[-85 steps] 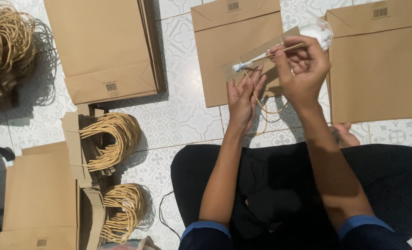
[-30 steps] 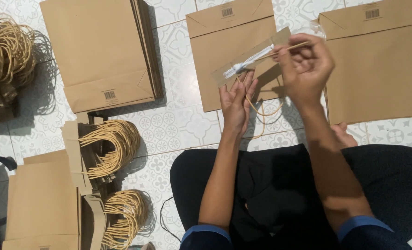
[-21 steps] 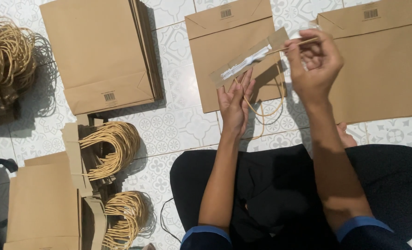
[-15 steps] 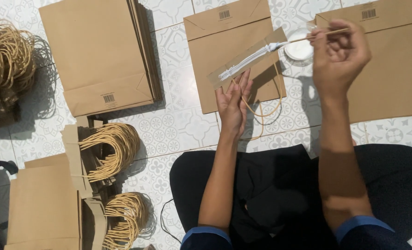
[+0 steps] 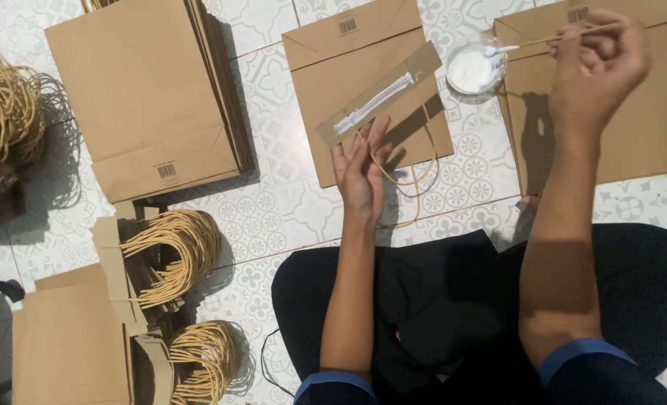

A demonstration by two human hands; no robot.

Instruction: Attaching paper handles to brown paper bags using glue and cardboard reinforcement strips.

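Note:
My left hand (image 5: 360, 174) holds up a brown cardboard strip (image 5: 379, 94) streaked with white glue; a twisted paper rope handle (image 5: 401, 174) hangs from the strip in a loop. My right hand (image 5: 600, 60) pinches a thin wooden stick (image 5: 566, 36) whose white-coated tip rests in a small clear cup of white glue (image 5: 474, 68). Under the strip lies a flat brown paper bag (image 5: 356, 75) on the tiled floor. I sit cross-legged in dark clothes.
A stack of flat brown bags (image 5: 142, 90) lies at upper left and another bag (image 5: 633, 97) at right. Bundles of rope handles on card strips (image 5: 172, 251) sit at lower left, a loose heap of handles (image 5: 3, 112) at far left, more bags (image 5: 67, 345) at bottom left.
My right hand has moved the stick off the strip and up to the right, into the glue cup. A line of white glue now lies along the strip. My left hand keeps holding it.

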